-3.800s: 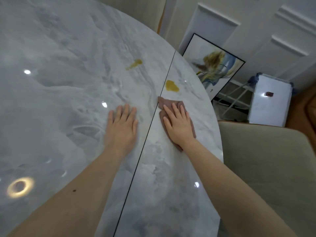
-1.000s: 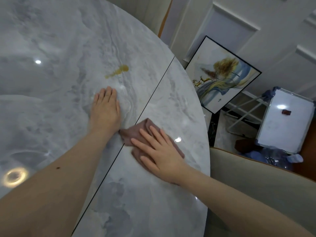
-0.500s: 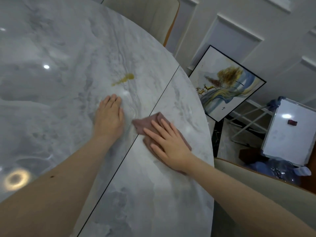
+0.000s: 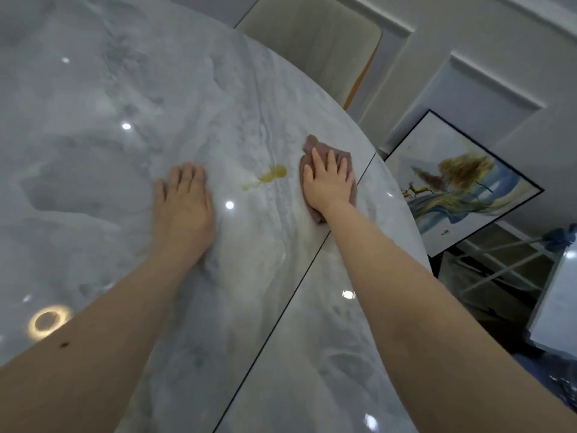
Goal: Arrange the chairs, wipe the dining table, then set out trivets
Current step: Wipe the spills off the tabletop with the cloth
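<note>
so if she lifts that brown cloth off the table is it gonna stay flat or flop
Probably flop: the brown cloth is already bunched and creased under the right hand, so it looks soft and limp. It likely slides easily too, since the marble table is glossy with sharp light reflections. It seems thin and light, though its weight cannot be judged for sure.

I am seeing soft, cool indoor light coming from overhead. Small white glints are dotting the glossy marble table (image 4: 103,170), and a ring-shaped lamp reflection (image 4: 46,320) is glowing warm at lower left. Shadows are staying faint. The whole frame is looking slightly soft, and the wide lens is bending the wall panels (image 4: 487,76) at the edges.
</note>
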A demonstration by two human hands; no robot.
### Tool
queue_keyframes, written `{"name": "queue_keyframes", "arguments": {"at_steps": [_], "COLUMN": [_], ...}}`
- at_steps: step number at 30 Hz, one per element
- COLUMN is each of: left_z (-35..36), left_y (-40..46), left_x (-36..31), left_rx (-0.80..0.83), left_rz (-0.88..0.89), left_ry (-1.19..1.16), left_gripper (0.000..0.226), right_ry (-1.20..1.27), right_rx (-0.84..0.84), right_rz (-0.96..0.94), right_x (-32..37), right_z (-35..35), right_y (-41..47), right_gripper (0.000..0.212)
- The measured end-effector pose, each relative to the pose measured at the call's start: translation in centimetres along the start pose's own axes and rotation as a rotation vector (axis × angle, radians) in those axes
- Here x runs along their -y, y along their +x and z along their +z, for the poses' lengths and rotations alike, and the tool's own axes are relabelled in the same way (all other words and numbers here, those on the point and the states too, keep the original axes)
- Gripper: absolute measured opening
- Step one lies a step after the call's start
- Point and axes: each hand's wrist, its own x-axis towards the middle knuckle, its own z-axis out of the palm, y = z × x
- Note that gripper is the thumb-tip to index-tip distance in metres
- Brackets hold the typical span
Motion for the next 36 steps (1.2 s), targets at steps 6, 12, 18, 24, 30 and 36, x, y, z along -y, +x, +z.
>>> {"name": "queue_keyframes", "arguments": {"at_steps": [6,12,18,24,30,36], "left_z": [0.0,-0.6,-0.5,-0.3,-0.5,-2.4], "left_y": [0.1,0.0,-0.1,0.0,-0.1,-0.6], "left_x": [0.0,0.0,-0.2,-0.2,0.4,0.6], "left_rx": [0.01,0.027,0.018,0.014,-0.099,-0.017], "left_rz": [-0.011,-0.028,-0.047,-0.056,-0.073,-0.138], "left_ry": [-0.014,-0.042,-0.057,-0.074,-0.349,-0.659], "left_gripper": [0.047,0.057,0.046,0.052,0.057,0.04], "right_ry": [0.003,-0.064,-0.108,-0.035,-0.043,-0.127], "right_rx": [0.022,0.075,0.013,0.021,0.015,0.073], "right_rz": [-0.351,-0.832,-0.415,-0.326,-0.768,-0.864], "right_x": [8.4,4.0,-2.2,6.9,7.2,-4.9], "right_z": [1.9,2.0,-1.0,0.9,2.6,-0.3], "right_y": [0.3,-8.1,0.7,3.9,-8.2,-10.6], "right_gripper": [0.049,0.05,0.053,0.049,0.054,0.053]}}
